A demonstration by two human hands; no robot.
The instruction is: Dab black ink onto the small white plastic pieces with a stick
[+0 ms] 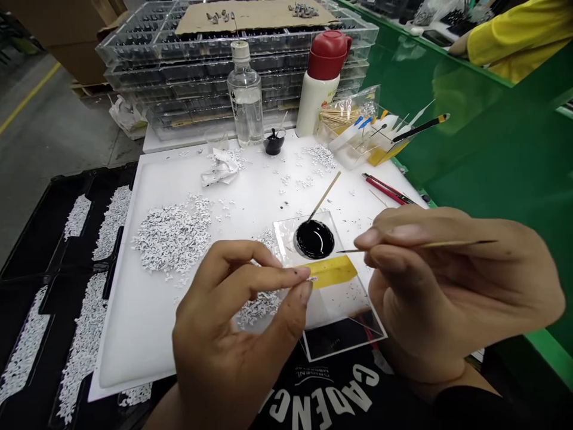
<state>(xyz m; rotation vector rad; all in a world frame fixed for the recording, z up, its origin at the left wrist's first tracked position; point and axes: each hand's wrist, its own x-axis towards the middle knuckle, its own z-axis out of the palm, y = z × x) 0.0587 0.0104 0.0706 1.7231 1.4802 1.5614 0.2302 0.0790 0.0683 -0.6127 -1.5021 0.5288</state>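
Observation:
Between thumb and forefinger my left hand [244,319] pinches a small white part [313,278], mostly hidden by the fingertips. My right hand [430,280] is closed on a thin pointed wooden stick [447,243], whose dark tip points left, apart from the part. Beneath both hands lies a clear acrylic plate [329,304] with a strip of yellow tape [335,272] across it. On its far end is a round pool of glossy black paint [316,240], with another wooden stick [326,194] leaning out of it. Small white parts [172,236] are heaped to the left.
Behind stand a clear bottle [246,104], a cup of black liquid [274,142], a red-capped thermos [319,83] and a tool box [367,140]. Red tweezers [388,189] lie at right. Stacked clear trays [179,77] rise at the back; black trays [54,263] flank the left. A person's yellow sleeve [519,36] shows.

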